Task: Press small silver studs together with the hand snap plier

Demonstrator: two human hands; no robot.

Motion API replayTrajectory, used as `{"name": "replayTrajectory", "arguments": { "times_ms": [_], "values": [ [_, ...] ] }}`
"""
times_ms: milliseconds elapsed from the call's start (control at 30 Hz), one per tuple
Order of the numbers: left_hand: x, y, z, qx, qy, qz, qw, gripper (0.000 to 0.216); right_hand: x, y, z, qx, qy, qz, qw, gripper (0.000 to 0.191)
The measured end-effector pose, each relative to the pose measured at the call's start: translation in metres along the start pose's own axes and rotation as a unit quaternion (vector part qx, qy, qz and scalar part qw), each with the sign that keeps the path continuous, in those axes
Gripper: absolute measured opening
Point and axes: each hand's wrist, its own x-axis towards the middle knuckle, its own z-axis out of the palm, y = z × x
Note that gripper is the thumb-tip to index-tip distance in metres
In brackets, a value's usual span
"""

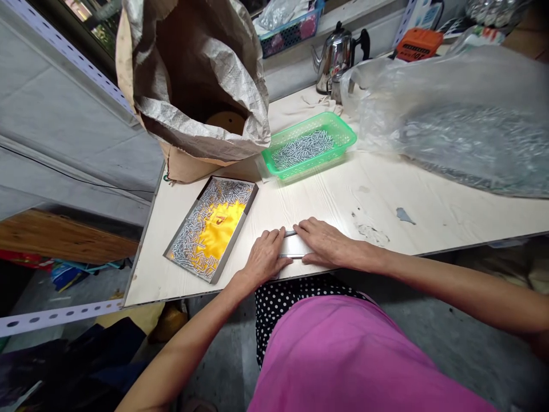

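Both my hands rest on a small flat metal piece (294, 246) near the front edge of the white table (429, 206). My left hand (265, 258) lies over its left end with the fingers curled and the thumb along its near side. My right hand (322, 241) covers its right end, fingers together and pressing down on it. To the left lies a shallow metal tray (251, 200) with a yellow bottom, holding several small silver pins.
A green plastic basket (343, 129) of silver pins stands behind the hands. A big brown paper sack (193, 86) stands open at the back left. A large clear plastic bag (454, 114) of pins fills the right. A steel kettle (337, 57) is at the back.
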Motion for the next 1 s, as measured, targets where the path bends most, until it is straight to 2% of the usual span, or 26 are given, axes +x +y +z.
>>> {"name": "replayTrajectory", "arguments": {
  "times_ms": [200,367,500,600,667,767,800,900,1000],
  "values": [
    [0.009,0.011,-0.01,0.051,-0.041,0.003,0.998,0.046,0.001,-0.008,-0.007,-0.021,-0.023,0.021,0.999,0.03],
    [0.011,0.012,-0.006,0.057,-0.043,-0.017,0.997,0.028,0.01,-0.01,0.007,-0.015,-0.044,0.038,0.998,0.006],
    [0.012,0.01,-0.003,0.036,-0.031,-0.035,0.998,0.023,0.011,-0.008,0.016,-0.013,-0.034,0.015,0.999,0.014],
    [0.012,0.008,-0.004,0.03,-0.018,-0.042,0.999,0.024,0.011,-0.006,0.01,-0.008,-0.046,0.014,0.999,0.013],
    [0.009,0.008,-0.003,0.028,0.002,-0.049,0.998,0.032,0.01,0.0,0.002,0.005,-0.031,0.011,0.999,0.01],
    [-0.002,0.015,0.007,0.011,0.065,-0.076,0.995,0.053,0.01,0.013,-0.01,0.032,-0.007,-0.032,0.999,0.036],
    [-0.007,0.02,0.012,0.004,0.091,-0.078,0.993,0.054,0.011,0.017,-0.012,0.037,-0.011,-0.047,0.998,0.039],
    [-0.021,0.039,0.032,-0.02,0.15,-0.042,0.988,0.047,0.017,0.026,-0.012,0.033,-0.029,-0.048,0.998,0.026],
    [-0.03,0.059,0.048,-0.062,0.155,0.001,0.986,0.05,0.028,0.031,-0.006,-0.003,-0.022,-0.015,1.0,0.016]
  ]
}}
